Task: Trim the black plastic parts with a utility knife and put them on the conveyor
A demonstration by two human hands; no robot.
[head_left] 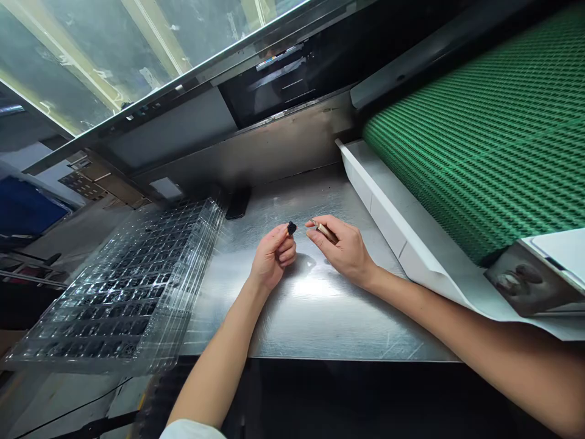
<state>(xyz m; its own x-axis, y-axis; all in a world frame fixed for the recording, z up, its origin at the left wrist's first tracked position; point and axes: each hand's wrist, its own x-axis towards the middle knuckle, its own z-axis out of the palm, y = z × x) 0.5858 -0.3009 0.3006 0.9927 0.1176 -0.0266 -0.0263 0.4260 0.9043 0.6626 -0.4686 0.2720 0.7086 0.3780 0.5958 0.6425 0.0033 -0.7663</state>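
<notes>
Over the metal tabletop (292, 329), my left hand (273, 256) pinches a small black part (291, 228) between thumb and forefinger. The part's exact kind is too small to make out. A short gap to the right, my right hand (342, 247) is closed around a slim tan tool (326, 232) whose tip points toward the black part. Tool and part are apart. What kind of tool it is does not show clearly, as the fingers cover much of it. To the left of my left hand lies a stack of clear plastic trays (123, 292) with dark pieces in their pockets.
A black phone-like slab (238, 203) lies behind the trays. At right, a white raised edging (388, 222) borders a green mesh conveyor belt (484, 128). A box with a printed picture (532, 283) stands near the right edge. A metal frame (183, 128) runs across the back.
</notes>
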